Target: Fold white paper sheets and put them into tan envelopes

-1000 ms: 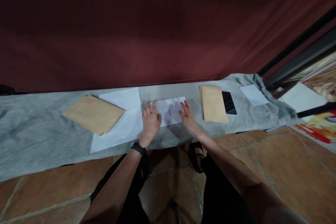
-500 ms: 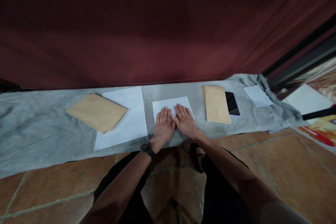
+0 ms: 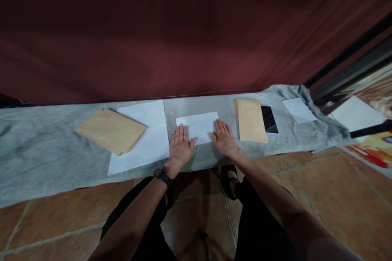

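A white sheet of paper (image 3: 200, 125), looking folded, lies flat on the grey cloth between my hands. My left hand (image 3: 180, 145) rests flat over its left end, fingers stretched out and thumb toward the middle. At the right end, my right hand (image 3: 224, 138) lies flat too, fingers extended over the paper's edge. Neither hand grips anything. To the right is a small stack of brown envelopes (image 3: 252, 120), partly over a dark-screened phone (image 3: 269, 120). Left of my hands, more brown envelopes (image 3: 112, 130) lie across large white sheets (image 3: 154, 142).
The grey cloth (image 3: 45, 151) covers a long narrow surface against a dark red curtain (image 3: 183, 61). Another white paper (image 3: 299, 110) lies at the right end. Beyond it are a dark bar (image 3: 370, 130) and a printed poster (image 3: 373, 155). The floor is tiled (image 3: 306, 171).
My hands have slid apart from the middle of the white paper, the left to its left end and the right to its right end. More of the paper shows.
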Demonstrator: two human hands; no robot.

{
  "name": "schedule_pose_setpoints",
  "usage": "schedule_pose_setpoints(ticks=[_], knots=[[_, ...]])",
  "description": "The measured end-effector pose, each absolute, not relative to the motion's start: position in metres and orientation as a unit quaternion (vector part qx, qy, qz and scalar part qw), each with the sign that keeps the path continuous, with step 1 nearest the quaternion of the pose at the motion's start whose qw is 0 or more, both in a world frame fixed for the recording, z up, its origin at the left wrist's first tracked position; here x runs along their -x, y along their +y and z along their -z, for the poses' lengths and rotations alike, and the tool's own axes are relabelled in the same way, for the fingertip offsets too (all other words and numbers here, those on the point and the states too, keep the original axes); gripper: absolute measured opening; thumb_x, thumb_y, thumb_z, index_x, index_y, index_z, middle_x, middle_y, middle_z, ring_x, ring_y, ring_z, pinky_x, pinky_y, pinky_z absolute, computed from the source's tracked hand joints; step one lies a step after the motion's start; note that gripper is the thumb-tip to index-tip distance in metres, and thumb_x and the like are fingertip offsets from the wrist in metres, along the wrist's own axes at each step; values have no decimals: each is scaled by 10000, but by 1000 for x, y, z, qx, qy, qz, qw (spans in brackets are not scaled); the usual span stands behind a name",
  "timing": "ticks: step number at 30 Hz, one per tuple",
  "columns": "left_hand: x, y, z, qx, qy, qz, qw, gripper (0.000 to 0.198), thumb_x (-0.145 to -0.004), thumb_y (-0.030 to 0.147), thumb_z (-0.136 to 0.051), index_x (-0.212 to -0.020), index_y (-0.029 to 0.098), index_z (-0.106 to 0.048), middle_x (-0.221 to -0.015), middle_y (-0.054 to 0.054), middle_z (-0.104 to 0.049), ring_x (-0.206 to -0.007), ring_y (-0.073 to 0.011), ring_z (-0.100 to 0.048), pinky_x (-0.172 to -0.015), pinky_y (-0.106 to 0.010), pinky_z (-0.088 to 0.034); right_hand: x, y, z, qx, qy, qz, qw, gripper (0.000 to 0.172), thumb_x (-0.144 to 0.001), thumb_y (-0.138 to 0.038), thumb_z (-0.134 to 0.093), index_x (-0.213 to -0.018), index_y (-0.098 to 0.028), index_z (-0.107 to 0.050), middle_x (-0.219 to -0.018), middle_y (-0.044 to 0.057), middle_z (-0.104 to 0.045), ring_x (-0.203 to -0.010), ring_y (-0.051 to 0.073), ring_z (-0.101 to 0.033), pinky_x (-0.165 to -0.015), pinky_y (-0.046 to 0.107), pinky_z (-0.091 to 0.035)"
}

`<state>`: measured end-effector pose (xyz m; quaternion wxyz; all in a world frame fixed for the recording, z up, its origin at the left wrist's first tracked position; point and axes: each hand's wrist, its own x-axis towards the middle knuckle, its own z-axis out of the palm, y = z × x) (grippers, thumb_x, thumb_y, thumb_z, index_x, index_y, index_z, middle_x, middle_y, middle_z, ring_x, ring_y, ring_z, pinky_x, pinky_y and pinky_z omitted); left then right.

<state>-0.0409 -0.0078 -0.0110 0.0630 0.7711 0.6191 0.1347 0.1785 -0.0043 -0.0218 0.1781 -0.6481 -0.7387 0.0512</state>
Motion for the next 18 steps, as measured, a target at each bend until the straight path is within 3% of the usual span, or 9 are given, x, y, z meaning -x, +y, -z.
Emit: schedule_pose_setpoints(ticks=[6, 11, 15, 18], knots=[[40, -7, 6, -757, 630, -165, 49, 663, -1030, 378, -366, -1565, -9, -316, -1640, -266, -301, -1563, -346, -225, -1265, -582, -209, -180, -4, 17, 667, -718, -58, 191, 656, -1057, -442, -371, -1572, -37, -363, -1642, 214, -334, -1534, 332, -315, -1249, 544, -241], [16, -20, -1, -818, 553, -148, 53, 627, -1020, 281, -346, -1568, -20, -304, -1654, -245, -290, -1574, -306, -199, -1282, -511, -215, -156, -8, 7, 609, -763, -105, 189, 635, -1081, -438, -276, -1606, -83, -307, -1672, 157, -296, -1570, 255, -241, -1278, 481, -221], [3, -34, 5, -850, 509, -119, 67, 670, -964, 159, -340, -1608, 20, -213, -1659, -231, -290, -1576, -279, -199, -1270, -533, -244, -139, -19, 8, 563, -798, -133, 166, 617, -1087, -444, -252, -1609, -122, -320, -1673, 124, -307, -1571, 217, -242, -1294, 446, -189], [4, -38, 8, -852, 505, -120, 75, 670, -972, 179, -333, -1612, 28, -203, -1661, -224, -292, -1578, -283, -187, -1271, -534, -238, -142, -24, 12, 568, -797, -124, 161, 631, -1083, -457, -274, -1602, -103, -330, -1672, 134, -305, -1571, 231, -240, -1297, 449, -175]])
